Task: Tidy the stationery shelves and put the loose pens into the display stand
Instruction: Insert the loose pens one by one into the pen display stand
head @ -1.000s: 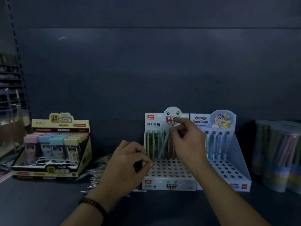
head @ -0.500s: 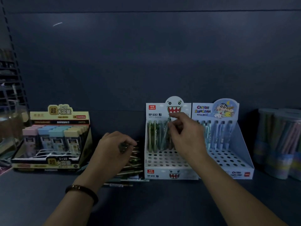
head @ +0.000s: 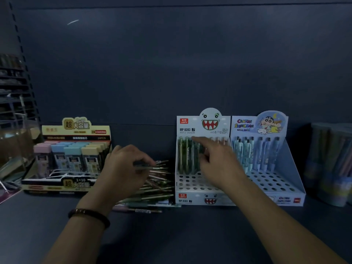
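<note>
The white monster-face display stand sits on the dark shelf, with green pens upright in its back row and empty holes in front. My right hand is over the stand; its index finger stretches to the top of a back-row pen and the other fingers are bent. A pile of loose pens lies just left of the stand. My left hand hovers over that pile and pinches one loose pen at its fingertips.
A blue cartoon pen stand stands right of the monster stand, partly filled. A yellow box of pencil-lead cases is at the left. Clear tubs of pens stand at the far right. Wire racks rise at the left edge.
My right hand lowered its pen into the stand's back row and now only touches a pen top. My left hand moved left onto the loose pile and pinched a pen.
</note>
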